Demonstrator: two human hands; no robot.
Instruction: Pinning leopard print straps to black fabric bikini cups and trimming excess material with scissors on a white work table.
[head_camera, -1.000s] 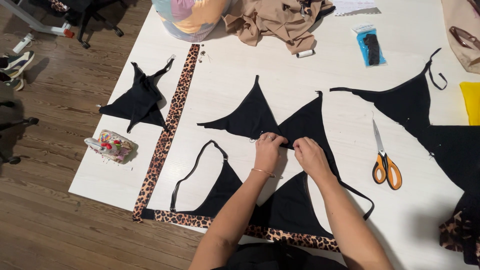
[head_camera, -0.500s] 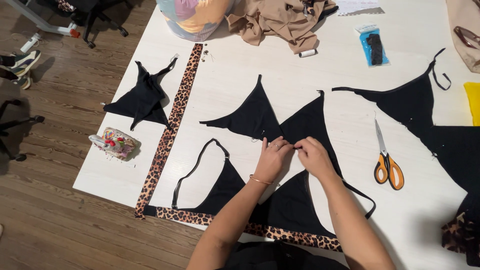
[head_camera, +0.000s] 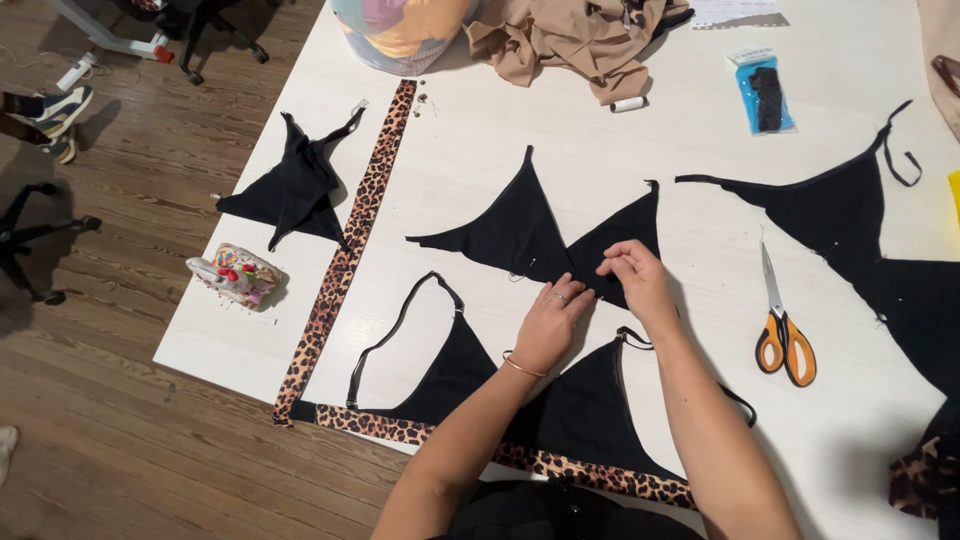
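Two black triangular fabric pieces (head_camera: 515, 225) lie side by side in the middle of the white table (head_camera: 460, 140). My left hand (head_camera: 550, 320) presses down where their lower corners meet. My right hand (head_camera: 632, 275) pinches the lower edge of the right triangle (head_camera: 625, 228) at that same spot. Closer to me lies a black bikini top (head_camera: 585, 405) with thin straps and a leopard-print band (head_camera: 440, 432) along its bottom; my forearms cross over it.
Orange-handled scissors (head_camera: 782, 330) lie right of my hands. A long leopard-print strip (head_camera: 350, 245) runs along the left side, with a bunched black piece (head_camera: 295, 190) and a pincushion (head_camera: 238, 275) beyond it. More black fabric (head_camera: 860, 220) lies right; tan cloth (head_camera: 575, 40) at the back.
Both hands stay at the joint of the two triangles, with the fingers shifting slightly; the view has drifted a little.
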